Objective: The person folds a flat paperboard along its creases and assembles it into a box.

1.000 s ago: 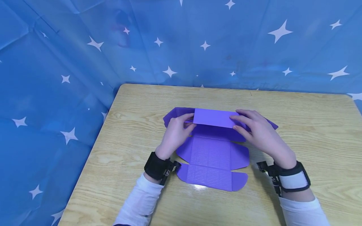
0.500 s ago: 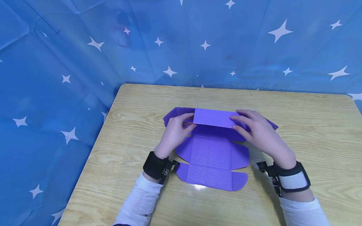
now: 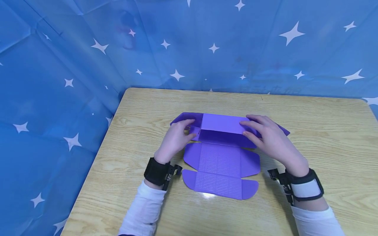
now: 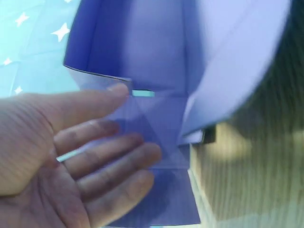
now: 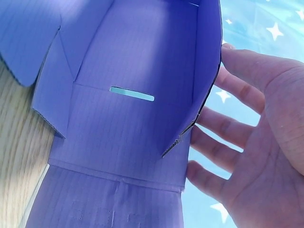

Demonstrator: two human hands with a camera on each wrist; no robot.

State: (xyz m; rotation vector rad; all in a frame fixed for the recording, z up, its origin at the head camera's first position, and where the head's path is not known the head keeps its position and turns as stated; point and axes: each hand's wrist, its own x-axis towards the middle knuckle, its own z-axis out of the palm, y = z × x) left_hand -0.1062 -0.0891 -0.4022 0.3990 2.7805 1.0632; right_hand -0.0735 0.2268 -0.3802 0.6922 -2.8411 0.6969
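A purple cardboard box [image 3: 220,157] lies partly unfolded on the table, its far wall [image 3: 223,123] standing up and folded over at the top. The near panels and their rounded side flaps lie flat. At the right end of the raised wall, my right hand [image 3: 267,139] holds the cardboard with thumb and fingers; the right wrist view shows the thumb [image 5: 247,64] against the panel's edge. My left hand [image 3: 175,139] is beside the left end, fingers loosely extended and gripping nothing. In the left wrist view its thumb [image 4: 95,102] overlaps the corner of a side flap.
The box rests on a light wood-grain table [image 3: 141,108]. Behind and left of it hangs a blue cloth [image 3: 192,49] with white stars. A black strap with a small camera is on each wrist, the left strap [image 3: 157,172] close to the box's near flaps.
My left hand has come away from the left end of the folded wall, moving left and slightly toward me. The right hand and the box have hardly moved.
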